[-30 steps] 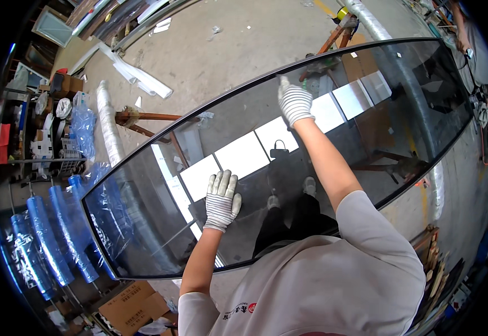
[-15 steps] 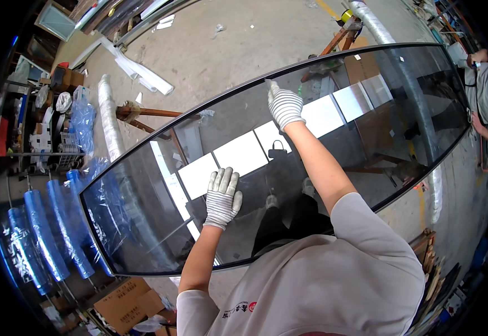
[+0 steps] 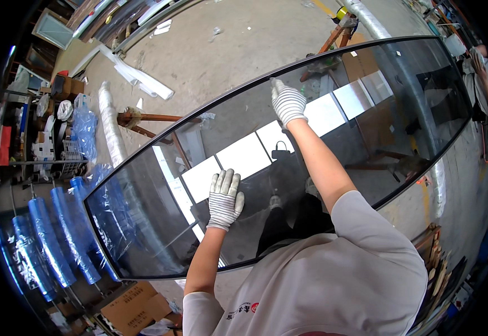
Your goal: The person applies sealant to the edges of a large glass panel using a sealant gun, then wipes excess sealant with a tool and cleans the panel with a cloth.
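Leftward over the glass (image 3: 255, 196), lying on wrapped rails (image 3: 111, 120), shifts my right hand (image 3: 288, 102) along the far side, seemingly bringing its work nearer my left hand (image 3: 225, 200), flat and gripping nothing; whether the right, bunched, pinches anything, I can't tell.

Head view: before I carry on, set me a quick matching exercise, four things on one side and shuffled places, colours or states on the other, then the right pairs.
Things:
1. left hand
2. blue rolls
3. right hand
4. cardboard box

Places, colours, states:
A. gloved, at the far edge of the dark glass pane
B. brown, near the picture's lower edge, left of the person
C. gloved, fingers extended, well inside the pane's border
D. side by side, beyond the pane's left end

Pairs: 1-C, 2-D, 3-A, 4-B
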